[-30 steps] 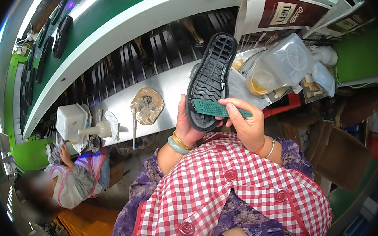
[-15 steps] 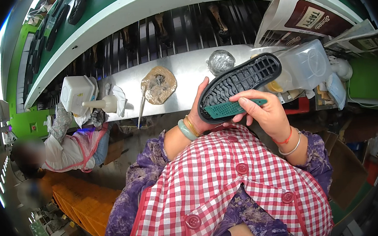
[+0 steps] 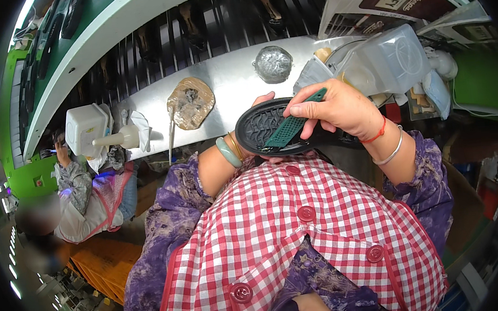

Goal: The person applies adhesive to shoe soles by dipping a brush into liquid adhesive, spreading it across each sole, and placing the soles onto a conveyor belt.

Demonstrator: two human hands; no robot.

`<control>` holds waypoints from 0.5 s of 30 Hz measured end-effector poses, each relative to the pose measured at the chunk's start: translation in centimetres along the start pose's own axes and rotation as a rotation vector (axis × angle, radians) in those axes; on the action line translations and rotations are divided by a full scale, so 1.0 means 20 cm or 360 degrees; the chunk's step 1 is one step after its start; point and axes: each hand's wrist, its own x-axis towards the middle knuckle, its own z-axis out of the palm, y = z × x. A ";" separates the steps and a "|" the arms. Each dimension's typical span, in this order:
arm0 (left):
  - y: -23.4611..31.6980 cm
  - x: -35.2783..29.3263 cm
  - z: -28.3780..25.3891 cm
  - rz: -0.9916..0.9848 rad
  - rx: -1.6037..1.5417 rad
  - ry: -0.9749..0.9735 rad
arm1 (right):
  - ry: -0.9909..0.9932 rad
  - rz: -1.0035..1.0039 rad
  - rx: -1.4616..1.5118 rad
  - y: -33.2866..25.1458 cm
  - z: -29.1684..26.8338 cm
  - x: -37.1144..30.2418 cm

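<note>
On the metal surface (image 3: 232, 75) lie a brown bundle (image 3: 191, 103), a thin stick (image 3: 171, 137) at its edge, and a round grey lump (image 3: 273, 65); a clear plastic tub (image 3: 387, 63) is at the right, a white box (image 3: 85, 130) and pale bottle (image 3: 129, 139) at the left.

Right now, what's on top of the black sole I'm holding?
A green perforated strip, pinched in your right hand, slants over the ribbed face of the black sole. Whatever the strip and hand cover can't be seen.
</note>
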 end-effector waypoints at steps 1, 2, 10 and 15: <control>0.00 0.00 -0.01 -0.0014 -0.0052 0.0058 | -0.0021 0.0018 -0.0050 0.00 -0.01 -0.01; 0.02 0.00 0.00 -0.0036 -0.0100 0.0115 | -0.0034 0.0034 -0.0097 -0.01 -0.03 -0.01; 0.12 -0.04 -0.02 0.0053 0.0154 0.0492 | 0.0056 0.0070 -0.0281 -0.02 -0.15 -0.08; 0.17 -0.08 -0.04 0.0014 0.0325 0.0600 | 0.0153 0.0093 -0.0287 -0.05 -0.23 -0.17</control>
